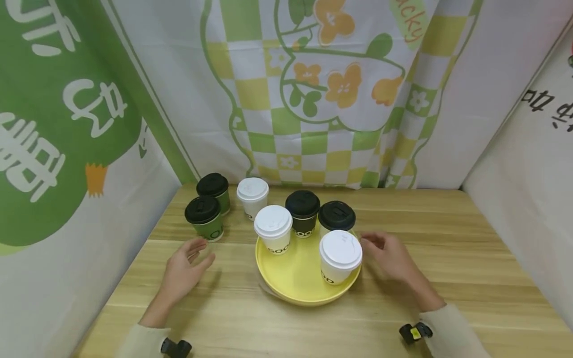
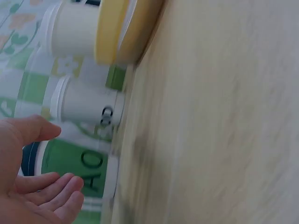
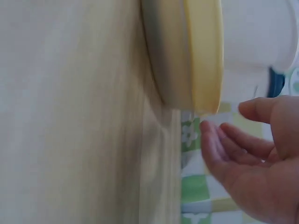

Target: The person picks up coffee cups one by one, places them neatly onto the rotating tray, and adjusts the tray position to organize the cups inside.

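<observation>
A round yellow tray [image 1: 295,278] carries two white-lidded paper cups and two black-lidded ones. My right hand [image 1: 387,256] is beside the tray's right rim, fingers loosely bent and holding nothing, close to the front white-lidded cup [image 1: 340,256]. In the right wrist view its fingertips [image 3: 205,128] are right by the yellow rim [image 3: 205,56]. To the left, my left hand [image 1: 185,268] hovers just in front of a green cup with a black lid [image 1: 205,219], thumb and fingers apart around nothing. The left wrist view shows that green cup [image 2: 70,163] beyond the fingers.
Behind the near green cup stands another green cup [image 1: 214,189], also black-lidded. A white-lidded cup [image 1: 252,196] is on the wooden table [image 1: 425,214] left of the tray. Printed curtains [image 1: 313,149] hang at the table's back and sides.
</observation>
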{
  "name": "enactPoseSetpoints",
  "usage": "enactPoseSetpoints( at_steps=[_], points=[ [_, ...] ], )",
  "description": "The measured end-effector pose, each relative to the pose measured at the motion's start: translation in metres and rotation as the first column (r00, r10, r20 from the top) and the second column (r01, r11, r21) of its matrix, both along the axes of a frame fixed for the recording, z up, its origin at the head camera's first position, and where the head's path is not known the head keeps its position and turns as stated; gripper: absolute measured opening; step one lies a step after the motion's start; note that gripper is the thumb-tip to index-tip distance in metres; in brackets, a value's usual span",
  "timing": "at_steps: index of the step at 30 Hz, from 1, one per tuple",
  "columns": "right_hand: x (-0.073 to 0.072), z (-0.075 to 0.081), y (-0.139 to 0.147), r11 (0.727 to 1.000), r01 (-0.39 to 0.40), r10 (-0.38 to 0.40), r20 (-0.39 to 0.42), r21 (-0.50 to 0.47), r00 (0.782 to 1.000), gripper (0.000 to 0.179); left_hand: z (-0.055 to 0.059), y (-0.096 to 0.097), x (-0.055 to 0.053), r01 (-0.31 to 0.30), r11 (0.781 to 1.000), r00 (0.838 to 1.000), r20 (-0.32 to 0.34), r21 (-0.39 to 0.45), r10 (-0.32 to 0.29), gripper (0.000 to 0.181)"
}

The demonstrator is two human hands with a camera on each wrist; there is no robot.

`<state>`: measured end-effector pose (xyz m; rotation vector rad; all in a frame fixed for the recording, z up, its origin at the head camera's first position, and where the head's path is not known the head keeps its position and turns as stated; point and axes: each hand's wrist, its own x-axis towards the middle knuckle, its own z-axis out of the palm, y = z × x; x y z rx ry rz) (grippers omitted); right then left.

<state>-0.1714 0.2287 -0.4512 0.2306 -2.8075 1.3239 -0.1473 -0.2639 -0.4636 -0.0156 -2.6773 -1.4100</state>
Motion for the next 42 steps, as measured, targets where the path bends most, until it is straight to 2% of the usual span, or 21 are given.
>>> enactPoseSetpoints(
  at_steps=[3, 6, 10, 13, 16, 23, 28, 34, 38, 42],
  points=[
    [-0.016, -0.002, 0.004, 0.999, 0.014, -0.013, 0.026, -0.030, 1.000, 0.043, 0.005, -0.013, -0.008, -0.046, 0.999, 0.998, 0.039, -0.011, 0.046, 0.068],
    [-0.028, -0.007, 0.006, 0.997, 0.040, -0.036, 0.071, -0.059, 0.997, 0.047, 0.008, -0.018, -0.022, -0.057, 0.998, 0.995, 0.078, -0.027, 0.059, 0.079],
    [-0.030, -0.014, 0.003, 0.993, 0.071, -0.061, 0.101, -0.097, 0.993, 0.042, 0.006, -0.018, -0.040, -0.036, 0.999, 0.996, 0.084, -0.036, 0.039, 0.091],
    [-0.029, -0.017, 0.000, 0.991, 0.075, -0.065, 0.090, -0.111, 0.994, 0.037, 0.002, -0.017, -0.047, -0.019, 1.000, 0.997, 0.068, -0.024, 0.021, 0.091],
    [-0.027, -0.017, -0.003, 0.993, 0.053, -0.047, 0.066, -0.105, 0.997, 0.034, -0.002, -0.019, -0.051, -0.017, 1.000, 0.999, 0.050, -0.024, 0.018, 0.085],
    [-0.020, -0.018, 0.000, 0.999, -0.044, 0.041, -0.074, -0.030, 0.996, 0.023, -0.004, -0.019, -0.059, -0.053, 0.998, 0.998, 0.022, -0.037, 0.054, 0.089],
    [-0.007, -0.016, 0.002, 0.998, -0.057, 0.055, -0.059, -0.035, 0.997, 0.022, -0.006, -0.016, -0.066, -0.063, 0.998, 0.998, -0.020, -0.004, 0.063, 0.088],
    [0.010, -0.014, 0.000, 0.997, -0.048, 0.049, 0.013, -0.066, 0.999, 0.028, -0.010, -0.017, -0.071, -0.101, 0.995, 0.994, -0.046, 0.020, 0.101, 0.083],
    [0.018, -0.013, -0.002, 0.996, -0.053, 0.054, 0.014, -0.066, 0.998, 0.030, -0.009, -0.015, -0.067, -0.121, 0.993, 0.990, -0.074, 0.013, 0.122, 0.080],
    [0.019, -0.012, -0.001, 0.998, -0.055, 0.055, -0.016, -0.033, 0.998, 0.027, -0.001, -0.003, -0.058, -0.119, 0.992, 0.983, -0.147, -0.030, 0.113, 0.074]
  ],
)
